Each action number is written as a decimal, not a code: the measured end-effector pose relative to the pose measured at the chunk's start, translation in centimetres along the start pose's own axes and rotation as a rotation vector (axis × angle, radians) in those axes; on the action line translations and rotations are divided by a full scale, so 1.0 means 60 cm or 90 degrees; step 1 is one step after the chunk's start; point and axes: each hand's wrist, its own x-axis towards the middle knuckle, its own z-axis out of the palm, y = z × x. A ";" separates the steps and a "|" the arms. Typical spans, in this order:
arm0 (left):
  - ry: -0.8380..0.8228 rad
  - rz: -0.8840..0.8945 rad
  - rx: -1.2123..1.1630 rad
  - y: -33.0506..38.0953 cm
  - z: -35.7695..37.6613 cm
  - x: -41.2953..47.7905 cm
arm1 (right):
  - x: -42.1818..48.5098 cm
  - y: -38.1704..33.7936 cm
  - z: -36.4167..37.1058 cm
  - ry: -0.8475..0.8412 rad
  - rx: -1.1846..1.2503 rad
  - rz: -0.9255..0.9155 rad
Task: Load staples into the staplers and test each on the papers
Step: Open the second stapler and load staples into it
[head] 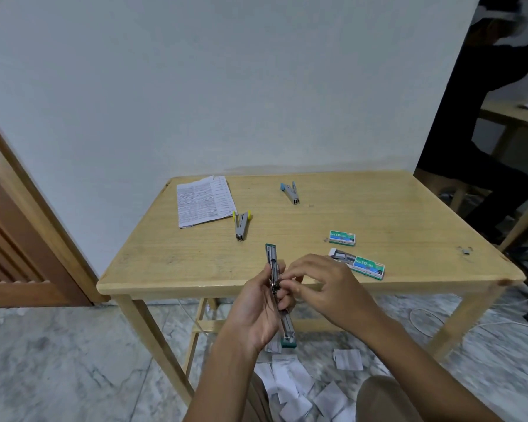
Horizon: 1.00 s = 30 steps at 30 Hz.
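1. Three staplers: a green one (276,287) held opened flat in the hands at the desk's (378,208) near edge, a yellow one (242,224) just beside the papers' near corner, a blue one (290,192) toward the far edge.
2. Two staple boxes: one closed (342,237), one open (360,263) nearer the near edge, both right of centre.
3. One stack of papers (202,200) at the far left corner.
4. Left hand (255,312) grips the green stapler, fingers (284,295) wrapped around its middle.
5. Right hand (323,287) bends in, fingers (290,280) pinched narrowly at the stapler's hinge; what they hold I cannot tell.
6. Many paper scraps (299,388) lie on the floor.
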 end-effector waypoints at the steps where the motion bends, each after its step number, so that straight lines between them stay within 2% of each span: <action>1: 0.004 0.004 0.002 0.002 0.001 0.000 | 0.001 0.001 0.004 0.023 -0.024 -0.013; 6: 0.027 0.021 0.043 0.001 0.013 -0.007 | 0.015 -0.007 0.018 0.081 -0.044 0.025; 13: 0.028 0.028 0.072 0.001 0.008 -0.012 | 0.030 0.001 0.031 0.008 -0.095 0.122; 18: 0.028 0.039 0.096 0.002 0.003 -0.013 | 0.027 -0.006 0.033 -0.036 -0.137 0.110; 24: 0.026 0.041 0.134 0.000 0.002 -0.012 | 0.020 -0.013 0.032 -0.023 -0.172 0.082; 30: 0.013 0.026 0.115 -0.002 0.000 -0.010 | 0.010 -0.008 0.021 0.003 -0.135 0.124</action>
